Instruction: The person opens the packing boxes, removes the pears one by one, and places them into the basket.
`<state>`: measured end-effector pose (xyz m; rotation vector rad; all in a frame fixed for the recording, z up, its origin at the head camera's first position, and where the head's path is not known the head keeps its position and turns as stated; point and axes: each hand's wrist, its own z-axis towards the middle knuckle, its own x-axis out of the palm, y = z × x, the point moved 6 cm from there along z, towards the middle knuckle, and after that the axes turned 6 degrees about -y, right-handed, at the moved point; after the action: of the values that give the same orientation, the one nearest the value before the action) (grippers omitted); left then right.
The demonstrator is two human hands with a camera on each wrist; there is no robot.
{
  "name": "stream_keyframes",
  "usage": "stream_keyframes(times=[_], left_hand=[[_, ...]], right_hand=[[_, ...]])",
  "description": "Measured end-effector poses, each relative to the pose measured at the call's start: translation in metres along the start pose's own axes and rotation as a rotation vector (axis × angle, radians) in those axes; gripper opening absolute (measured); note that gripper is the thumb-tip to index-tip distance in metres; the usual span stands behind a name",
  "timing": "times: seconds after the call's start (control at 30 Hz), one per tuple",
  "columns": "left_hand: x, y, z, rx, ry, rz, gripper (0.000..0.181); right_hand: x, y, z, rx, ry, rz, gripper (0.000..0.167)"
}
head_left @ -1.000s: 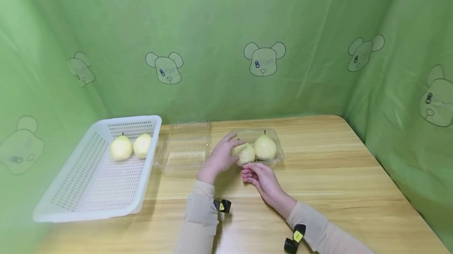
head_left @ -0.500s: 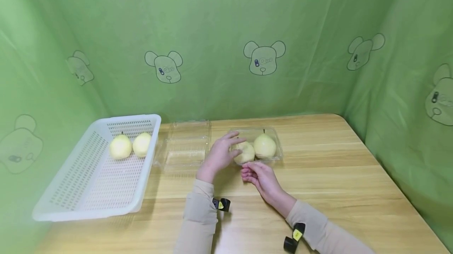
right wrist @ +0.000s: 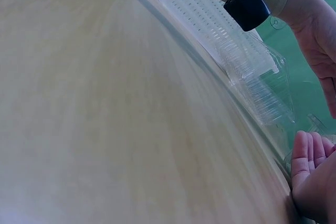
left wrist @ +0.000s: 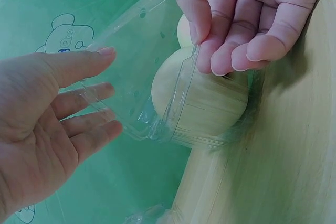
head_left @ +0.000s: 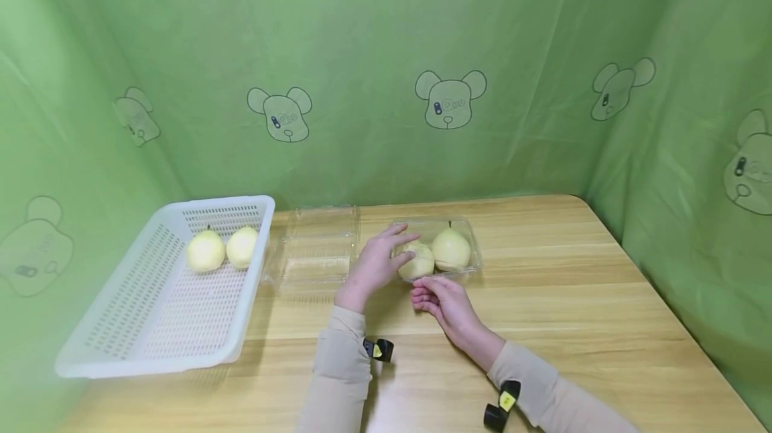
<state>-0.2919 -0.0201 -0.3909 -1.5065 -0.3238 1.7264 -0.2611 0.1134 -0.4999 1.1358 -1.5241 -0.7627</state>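
Two pale yellow pears, a left pear (head_left: 421, 264) and a right pear (head_left: 451, 250), sit in a clear plastic clamshell box (head_left: 475, 264) whose lid is raised. My left hand (head_left: 376, 262) is at the box's left side, fingers extended and thumb apart. In the left wrist view, the left hand (left wrist: 50, 124) has its fingertips at the lid's edge, seemingly touching it. My right hand (head_left: 449, 309) is at the near edge; its thumb and index finger pinch the box's rim (left wrist: 184, 80). The right wrist view shows the right hand (right wrist: 315, 166) only partly.
A white perforated basket (head_left: 232, 346) on the left holds two more pears (head_left: 206, 251). Between basket and box lies another clear plastic container (head_left: 319, 252), opened out. Green cloth (head_left: 362, 165) with bear prints surrounds the wooden table (head_left: 579, 312).
My left thumb has risen slightly, away from the box's near edge and across the left pear. My right hand keeps its pinch at the rim, nearly still.
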Motion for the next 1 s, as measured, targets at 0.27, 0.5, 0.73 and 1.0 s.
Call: stream_keyframes(times=[0.27,0.5,0.73,1.0], left_hand=[[-0.0006,-0.0024,0.0002,-0.015,-0.011,-0.021,0.043],[-0.0005,-0.0026,0.0005,-0.025,-0.029,-0.04,0.042],[0.0005,-0.0021,0.0009,-0.037,-0.037,-0.053,0.041],[0.0012,-0.0033,0.0011,-0.069,-0.035,-0.076,0.042]], right_hand=[[0.0001,0.0016,-0.0011,0.0,0.01,0.007,0.022],[0.0002,0.0024,-0.0013,0.0,0.019,0.006,0.022],[0.0004,0.0021,-0.0013,-0.002,0.02,0.004,0.022],[0.0004,0.0022,-0.0009,-0.002,0.016,0.007,0.022]])
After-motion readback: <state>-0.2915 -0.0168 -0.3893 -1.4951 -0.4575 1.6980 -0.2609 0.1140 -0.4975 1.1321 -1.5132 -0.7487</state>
